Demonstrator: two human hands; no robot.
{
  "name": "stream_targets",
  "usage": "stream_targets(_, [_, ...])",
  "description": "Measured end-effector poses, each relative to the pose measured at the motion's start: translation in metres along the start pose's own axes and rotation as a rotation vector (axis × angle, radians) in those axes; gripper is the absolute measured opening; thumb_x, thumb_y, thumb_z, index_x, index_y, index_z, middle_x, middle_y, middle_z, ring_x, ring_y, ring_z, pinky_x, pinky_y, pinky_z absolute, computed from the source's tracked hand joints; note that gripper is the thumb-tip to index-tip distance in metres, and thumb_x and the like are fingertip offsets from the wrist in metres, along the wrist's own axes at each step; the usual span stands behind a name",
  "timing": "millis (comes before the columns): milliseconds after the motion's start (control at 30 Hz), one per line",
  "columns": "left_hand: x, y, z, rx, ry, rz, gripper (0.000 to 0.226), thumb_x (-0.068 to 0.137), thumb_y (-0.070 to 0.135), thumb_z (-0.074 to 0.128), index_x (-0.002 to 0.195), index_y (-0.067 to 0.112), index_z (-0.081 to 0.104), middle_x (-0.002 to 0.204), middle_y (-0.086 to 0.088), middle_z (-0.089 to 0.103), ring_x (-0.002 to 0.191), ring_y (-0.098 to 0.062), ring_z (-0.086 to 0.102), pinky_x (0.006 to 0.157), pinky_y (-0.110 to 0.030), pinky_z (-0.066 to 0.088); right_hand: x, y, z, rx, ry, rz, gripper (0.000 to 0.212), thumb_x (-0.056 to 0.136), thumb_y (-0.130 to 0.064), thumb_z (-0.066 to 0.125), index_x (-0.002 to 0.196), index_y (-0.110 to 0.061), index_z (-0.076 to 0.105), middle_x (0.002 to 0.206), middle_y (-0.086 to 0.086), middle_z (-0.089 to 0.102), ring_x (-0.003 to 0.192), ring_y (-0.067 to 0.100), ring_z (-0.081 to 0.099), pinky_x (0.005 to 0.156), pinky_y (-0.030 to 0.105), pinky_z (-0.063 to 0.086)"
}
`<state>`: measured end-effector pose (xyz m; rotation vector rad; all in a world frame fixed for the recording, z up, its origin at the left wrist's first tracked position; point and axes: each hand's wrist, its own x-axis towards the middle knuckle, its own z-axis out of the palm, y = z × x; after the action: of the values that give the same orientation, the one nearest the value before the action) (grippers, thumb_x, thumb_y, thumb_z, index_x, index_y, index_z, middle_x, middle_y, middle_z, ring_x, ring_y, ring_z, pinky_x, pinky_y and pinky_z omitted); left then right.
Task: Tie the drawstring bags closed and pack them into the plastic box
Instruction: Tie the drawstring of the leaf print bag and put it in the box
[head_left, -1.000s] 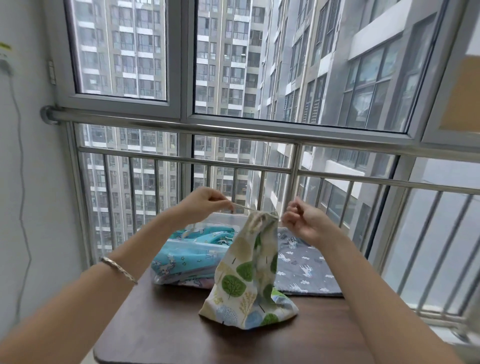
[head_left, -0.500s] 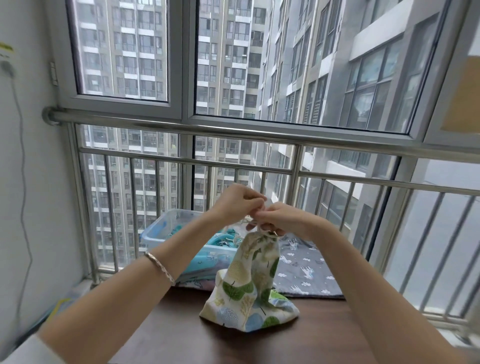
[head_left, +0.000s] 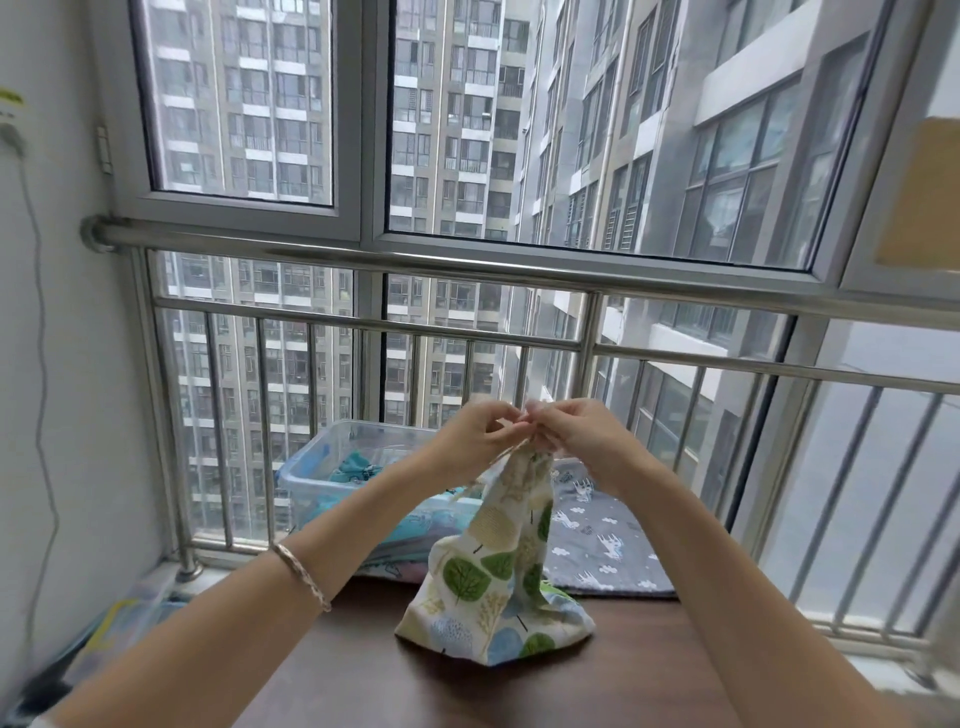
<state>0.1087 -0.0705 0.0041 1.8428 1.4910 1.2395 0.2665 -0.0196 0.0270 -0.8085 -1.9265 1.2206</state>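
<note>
At frame centre, the tree-print drawstring bag (head_left: 498, 566) stands on the dark tabletop (head_left: 363, 670), bare wood open in the foreground, with the plastic box (head_left: 311, 478) and a grey cloth (head_left: 602, 545) behind against the railing (head_left: 467, 270). Left hand (head_left: 475, 441) and right hand (head_left: 576, 436), apart a second ago, now meet, pinching the cord (head_left: 511, 451) above the gathered neck.

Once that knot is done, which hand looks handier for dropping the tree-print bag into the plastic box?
Probably the left hand. The plastic box sits behind and left of the tree-print bag, on that hand's side. The right hand would have to cross over.
</note>
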Motion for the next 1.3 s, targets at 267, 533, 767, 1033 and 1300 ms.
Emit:
stream_targets(267, [-0.009,0.002,-0.026,0.045,-0.072,-0.074,0.02,0.095,0.022,0.055,0.105,0.013,0.069,0.077,-0.006,0.066,0.064,-0.013,0.056,0.06,-0.023,0.048,-0.002,0.001,-0.004,-0.028,0.049,-0.097,0.026,0.094,-0.029,0.059,0.081,-0.011,0.075,0.059,-0.001,0.063,0.054,-0.001,0.059,0.064,0.017,0.044])
stream_targets(533, [-0.002,0.014,-0.015,-0.075,-0.05,-0.141,0.028,0.083,0.03,0.07,0.101,0.008,0.072,0.092,-0.005,0.074,0.089,-0.017,0.069,0.082,-0.029,0.057,0.001,-0.004,0.001,-0.058,0.051,-0.058,0.017,0.087,-0.02,0.071,0.099,-0.009,0.066,0.068,0.003,0.068,0.056,0.004,0.064,0.052,0.013,0.047])
stream_targets(767, [-0.003,0.02,-0.012,-0.014,-0.091,-0.131,0.022,0.085,0.029,0.068,0.096,0.011,0.075,0.087,0.001,0.074,0.087,-0.011,0.069,0.082,-0.025,0.054,0.001,0.001,-0.002,-0.037,-0.025,-0.034,0.033,0.09,-0.02,0.066,0.122,-0.015,0.061,0.083,0.005,0.07,0.068,0.009,0.066,0.068,0.023,0.053])
stream_targets(1033, [-0.003,0.019,-0.022,-0.013,-0.087,-0.252,0.028,0.079,0.046,0.068,0.087,0.02,0.076,0.075,-0.003,0.058,0.066,-0.013,0.043,0.059,-0.022,0.035,-0.003,0.002,-0.004,-0.194,0.062,-0.157,0.026,0.074,-0.004,0.073,0.095,-0.012,0.062,0.081,0.008,0.069,0.077,0.023,0.068,0.076,0.039,0.059])
stream_targets(1300, [-0.001,0.026,-0.021,0.087,-0.183,-0.205,0.024,0.092,0.034,0.06,0.087,0.013,0.072,0.054,0.016,0.057,0.045,0.006,0.047,0.045,-0.007,0.034,-0.003,0.001,0.005,-0.475,0.147,-0.341,0.029,0.082,0.001,0.055,0.064,-0.019,0.065,0.072,-0.002,0.061,0.063,0.011,0.054,0.059,0.015,0.044])
